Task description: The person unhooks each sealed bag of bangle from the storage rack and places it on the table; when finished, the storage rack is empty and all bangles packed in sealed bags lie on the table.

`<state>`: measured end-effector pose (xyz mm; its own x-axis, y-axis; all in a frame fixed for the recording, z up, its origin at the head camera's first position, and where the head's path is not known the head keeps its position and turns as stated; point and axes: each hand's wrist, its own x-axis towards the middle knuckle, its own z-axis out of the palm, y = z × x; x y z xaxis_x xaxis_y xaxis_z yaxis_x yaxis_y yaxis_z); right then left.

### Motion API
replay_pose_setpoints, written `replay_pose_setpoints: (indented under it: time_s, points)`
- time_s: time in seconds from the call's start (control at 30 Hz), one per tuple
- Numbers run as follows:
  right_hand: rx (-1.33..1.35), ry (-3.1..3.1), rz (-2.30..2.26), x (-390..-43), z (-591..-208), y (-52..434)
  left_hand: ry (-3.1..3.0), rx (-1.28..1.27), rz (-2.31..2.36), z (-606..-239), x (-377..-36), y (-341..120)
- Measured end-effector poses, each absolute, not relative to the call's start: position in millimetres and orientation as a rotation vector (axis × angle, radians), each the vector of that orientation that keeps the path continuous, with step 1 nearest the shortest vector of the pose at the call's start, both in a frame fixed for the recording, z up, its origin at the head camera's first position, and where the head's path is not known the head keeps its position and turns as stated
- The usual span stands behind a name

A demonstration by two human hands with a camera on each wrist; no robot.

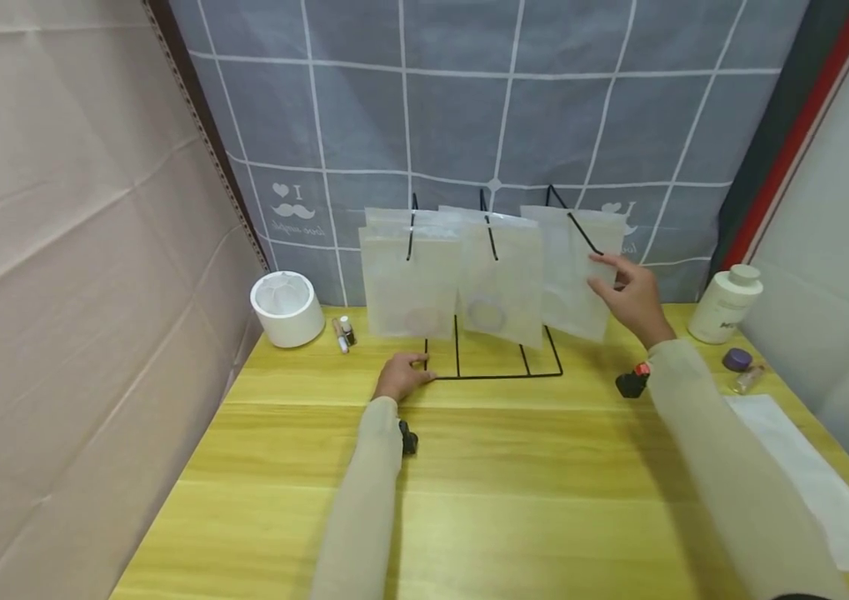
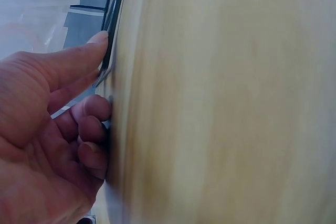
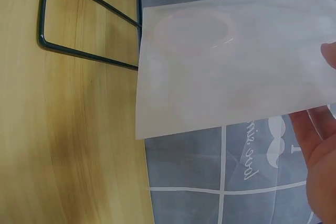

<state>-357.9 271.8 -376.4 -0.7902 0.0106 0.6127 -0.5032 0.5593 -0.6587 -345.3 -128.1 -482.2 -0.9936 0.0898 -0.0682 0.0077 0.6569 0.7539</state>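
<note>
1. While the wire rack (image 1: 495, 367) stands at the back of the yellow tabletop (image 1: 469, 500), the left hand (image 1: 402, 379) rests on its front left corner, index finger stretched along the black wire, other fingers curled against the wood.
2. Over on the right, the right hand (image 1: 630, 296) pinches the edge of the rightmost translucent bag (image 1: 570, 267), which hangs tilted from the rack's right hook.
3. Two more bags (image 1: 409, 279) hang just beside it, each showing a faint ring inside.
4. Left sits a white cup (image 1: 285, 308); right, a white bottle (image 1: 724, 304).
</note>
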Motion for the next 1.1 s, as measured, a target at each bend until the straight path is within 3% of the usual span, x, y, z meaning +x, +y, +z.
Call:
replay_pose_setpoints:
  time_s: [0.4,1.1]
  points:
    - [0.458,-2.148,1.061,-334,-376,276,2.754,0.077,1.276,-484,-346,-127]
    - [0.621,-2.16,0.787,-254,-359,318,2.753,0.103,1.224,-485,-343,-127]
